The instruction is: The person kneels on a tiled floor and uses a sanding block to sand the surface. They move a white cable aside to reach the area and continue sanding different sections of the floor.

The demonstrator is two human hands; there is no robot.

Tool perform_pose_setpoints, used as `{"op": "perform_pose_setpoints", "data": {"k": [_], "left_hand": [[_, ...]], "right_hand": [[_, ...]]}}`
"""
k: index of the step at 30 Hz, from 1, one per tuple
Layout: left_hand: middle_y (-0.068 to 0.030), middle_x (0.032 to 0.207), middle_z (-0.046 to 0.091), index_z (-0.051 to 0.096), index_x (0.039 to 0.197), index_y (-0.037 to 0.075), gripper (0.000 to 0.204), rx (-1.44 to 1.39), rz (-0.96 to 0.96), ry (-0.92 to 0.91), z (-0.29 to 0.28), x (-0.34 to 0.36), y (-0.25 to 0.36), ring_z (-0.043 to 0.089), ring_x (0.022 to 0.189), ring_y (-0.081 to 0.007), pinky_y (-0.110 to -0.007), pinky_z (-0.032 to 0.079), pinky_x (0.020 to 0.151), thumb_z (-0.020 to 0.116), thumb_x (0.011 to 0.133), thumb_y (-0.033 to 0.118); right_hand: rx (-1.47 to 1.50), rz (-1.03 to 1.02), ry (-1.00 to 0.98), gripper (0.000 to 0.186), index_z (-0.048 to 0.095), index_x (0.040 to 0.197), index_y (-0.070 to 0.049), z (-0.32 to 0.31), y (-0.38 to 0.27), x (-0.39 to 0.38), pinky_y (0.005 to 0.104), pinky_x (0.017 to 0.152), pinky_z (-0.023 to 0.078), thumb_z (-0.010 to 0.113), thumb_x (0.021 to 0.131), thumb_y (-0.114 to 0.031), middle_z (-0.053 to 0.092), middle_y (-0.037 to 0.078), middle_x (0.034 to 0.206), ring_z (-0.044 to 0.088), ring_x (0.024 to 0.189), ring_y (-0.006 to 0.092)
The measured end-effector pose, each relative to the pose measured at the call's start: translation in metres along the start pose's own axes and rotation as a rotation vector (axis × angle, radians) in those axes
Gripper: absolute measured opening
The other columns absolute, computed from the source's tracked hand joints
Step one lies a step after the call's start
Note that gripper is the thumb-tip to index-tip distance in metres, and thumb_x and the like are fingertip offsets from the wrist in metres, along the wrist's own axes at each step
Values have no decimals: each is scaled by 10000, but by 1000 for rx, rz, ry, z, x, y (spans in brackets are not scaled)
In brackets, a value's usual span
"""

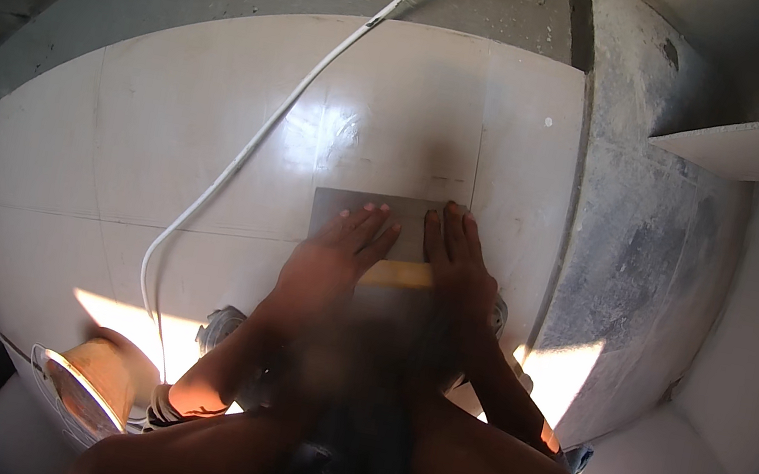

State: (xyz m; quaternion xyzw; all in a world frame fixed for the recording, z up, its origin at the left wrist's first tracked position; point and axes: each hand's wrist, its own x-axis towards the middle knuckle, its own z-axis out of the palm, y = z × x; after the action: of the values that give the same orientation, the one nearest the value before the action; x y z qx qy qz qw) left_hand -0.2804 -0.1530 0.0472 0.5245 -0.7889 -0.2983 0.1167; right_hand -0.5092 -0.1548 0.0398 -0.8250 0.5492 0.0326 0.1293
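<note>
Two bare hands, the left hand [324, 263] and right hand [463, 282], are lying palm-down on a thin, grey rectangular plate [411, 230], fingers [454, 232] extended, slightly parted and clasping nothing visible, seemingly for even pressure. Between them, a straight yellow bar [398, 274] is crossing the plate, which is resting on glossy, pale floor tiles [203, 145]; leftward, a smooth white cable [261, 130] is curving.

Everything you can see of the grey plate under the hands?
The grey plate is flat and straight-edged, its far-left corner square; material unclear. A yellow strip crosses its nearer side, whether attached I can't tell. It appears to lie flat on the pale tiles, left hand and right hand laid on it. Its near edge is lost in shadow.
</note>
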Motion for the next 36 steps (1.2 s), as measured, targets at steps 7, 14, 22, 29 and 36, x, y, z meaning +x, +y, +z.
{"op": "perform_pose_setpoints", "data": {"k": [7,14,22,29,36], "left_hand": [[-137,1617,528,584,1507,113,756,59,6,90,-17,43,-25,539,1463,-355,-475,477,1224,743,790,-65],[-160,1613,531,580,1516,92,704,106,31,58,-2,2,-14,567,1440,-355,-483,484,1213,696,833,-32],[-144,1594,561,574,1545,120,815,20,-100,66,-34,-24,-28,560,1443,-367,-489,486,1214,704,763,-68],[-120,1622,536,581,1545,155,777,29,-75,95,-1,-78,-20,569,1443,-347,-485,487,1215,706,805,-45],[-123,1527,616,660,1441,137,533,160,31,159,-49,52,-76,621,1379,-303,-455,541,1126,628,925,8]], "right_hand": [[67,-17,87,620,538,1538,-114,-7,12,71,437,932,651,599,937,22,467,155,1647,471,1520,387],[20,-78,-8,595,547,1523,-78,-17,0,38,408,935,652,603,940,25,477,168,1633,500,1495,404],[2,-164,-70,584,523,1527,-8,-18,-40,50,428,900,668,635,954,-38,467,208,1628,499,1486,439],[-110,-211,-85,583,517,1529,-14,-9,-52,11,433,896,675,618,955,-30,461,182,1639,481,1501,422],[-187,-157,70,587,562,1511,-66,-36,-18,124,508,887,640,618,929,-11,576,183,1548,507,1485,384]]}}
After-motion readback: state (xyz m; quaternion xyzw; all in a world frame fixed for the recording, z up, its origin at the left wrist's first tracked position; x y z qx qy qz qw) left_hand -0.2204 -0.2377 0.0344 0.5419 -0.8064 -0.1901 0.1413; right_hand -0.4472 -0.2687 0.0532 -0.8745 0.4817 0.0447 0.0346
